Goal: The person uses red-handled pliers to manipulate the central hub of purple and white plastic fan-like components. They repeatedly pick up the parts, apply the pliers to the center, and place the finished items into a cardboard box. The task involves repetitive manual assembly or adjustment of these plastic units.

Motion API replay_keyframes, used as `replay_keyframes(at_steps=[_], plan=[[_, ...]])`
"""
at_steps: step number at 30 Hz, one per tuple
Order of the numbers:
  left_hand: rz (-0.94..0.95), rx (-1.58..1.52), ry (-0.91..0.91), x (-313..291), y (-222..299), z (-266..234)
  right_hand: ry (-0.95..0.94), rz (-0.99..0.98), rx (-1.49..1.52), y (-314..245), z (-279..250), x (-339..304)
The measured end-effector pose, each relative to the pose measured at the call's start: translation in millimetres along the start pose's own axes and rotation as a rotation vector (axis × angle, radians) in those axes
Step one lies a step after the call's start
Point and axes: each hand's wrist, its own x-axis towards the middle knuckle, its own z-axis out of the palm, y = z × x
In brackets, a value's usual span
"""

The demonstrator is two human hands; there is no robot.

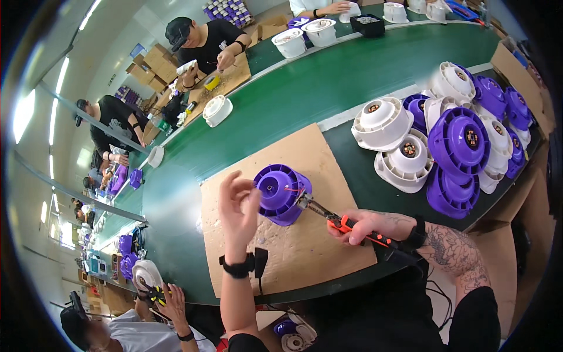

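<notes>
A round purple plastic housing (281,205) with ribs around its rim lies on a cardboard sheet (305,267) in front of me. Thin red wires show near its right side. My left hand (239,202) is raised at the housing's left edge, fingers loosely curled and apart, with nothing visible in it. My right hand (366,226) is wrapped round a red-and-black hand tool (346,223). The tool's metal front end reaches the housing's right edge, close to the wires; whether it touches them I cannot tell.
To the right, several white housings (384,120) and purple housings (459,144) are piled beside a cardboard box (525,88). A white housing (217,110) sits on the green belt (275,126). Across it a person (205,44) works; another person (141,328) is at lower left.
</notes>
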Motion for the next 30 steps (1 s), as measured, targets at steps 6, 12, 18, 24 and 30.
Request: replay_keyframes(at_steps=[6, 12, 18, 24, 30], plan=[[-0.120, -0.248, -0.450, -16.7, 62.0, 20.4, -0.050, -0.055, -0.177, 6.8, -0.2, 4.5], [-0.224, -0.048, -0.753, -13.4, 42.8, 14.8, 0.211, -0.101, -0.005, 5.3, 3.6, -0.3], [-0.063, 0.365, -0.720, 14.1, -0.6, 39.6, 0.238, -0.065, 0.127, 29.8, -1.8, 13.0], [0.216, 0.685, -0.092, 138.3, -116.4, 7.6, 0.181, -0.035, 0.199, 25.3, 1.0, 20.8], [0.056, 0.648, 0.005, 200.2, -148.0, 27.7, 0.195, -0.039, 0.097, 32.7, -7.5, 19.4]])
